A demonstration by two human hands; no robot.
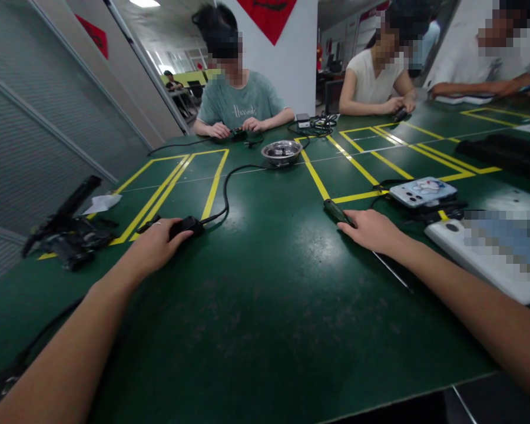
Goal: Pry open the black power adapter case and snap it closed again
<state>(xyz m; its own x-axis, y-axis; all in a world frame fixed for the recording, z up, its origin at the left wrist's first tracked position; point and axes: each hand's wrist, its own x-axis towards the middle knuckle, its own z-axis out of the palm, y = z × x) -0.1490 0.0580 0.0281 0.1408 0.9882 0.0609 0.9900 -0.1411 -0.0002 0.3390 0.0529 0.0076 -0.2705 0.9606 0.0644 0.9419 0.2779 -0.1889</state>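
My left hand (161, 240) is closed around a small black block (189, 226) at the left middle of the green table. A thick black cord (227, 194) leaves the block's right end and curves away toward a steel bowl (281, 152). What kind of device the block is, I cannot tell. On the right, my right hand (370, 229) grips a screwdriver with a dark green handle (334, 211). Its thin metal shaft (393, 272) points back toward me beneath my wrist. Small dark pieces lie inside the bowl.
Yellow tape (216, 182) marks rectangles on the green table (256, 306). Black equipment (73, 235) lies at left. A phone in a printed case (424, 192) and a white device (450, 247) lie at right. Several people sit opposite, one in a green shirt (242, 100). Coiled cables (320, 125) lie beyond the bowl.
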